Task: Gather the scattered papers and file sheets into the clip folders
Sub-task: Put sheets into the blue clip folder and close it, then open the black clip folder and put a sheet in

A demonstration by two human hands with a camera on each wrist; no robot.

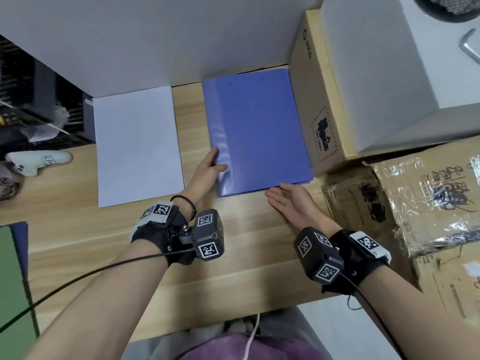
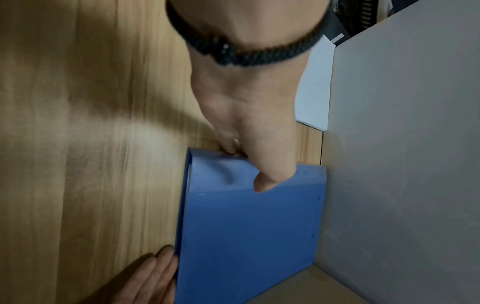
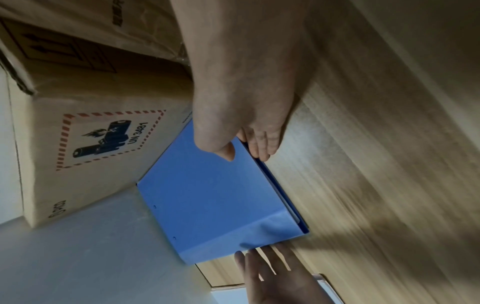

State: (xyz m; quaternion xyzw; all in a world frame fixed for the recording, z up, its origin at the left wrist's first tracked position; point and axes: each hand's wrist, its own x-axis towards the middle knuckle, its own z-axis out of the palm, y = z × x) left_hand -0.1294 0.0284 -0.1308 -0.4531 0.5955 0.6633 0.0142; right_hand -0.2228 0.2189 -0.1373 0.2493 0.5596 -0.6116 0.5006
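The closed blue plastic folder (image 1: 259, 131) lies flat on the light wooden desk (image 1: 233, 255), beside the white paper sheet (image 1: 137, 146). Left hand (image 1: 207, 170) pinches its spine edge; right hand (image 1: 291, 201), fingers straight, touches its near edge.

Blue folders: one (image 1: 259, 131), lying closed on the bench (image 1: 233, 255). A second item with a blue edge and green face (image 1: 13, 276) lies at the bench's left edge; whether it is a folder cannot be told.

White sheets: one visible (image 1: 137, 146), left of the folder; whether it is a single sheet or a stack cannot be told.

Cardboard boxes: three, one with a battery label (image 1: 319, 110), one film-wrapped (image 1: 428, 198), one at the right edge (image 1: 452, 289).

White boxes: one (image 1: 376, 68).

Hands: two, left (image 1: 207, 170) and right (image 1: 291, 201).

Wrist cameras: two, one per wrist.
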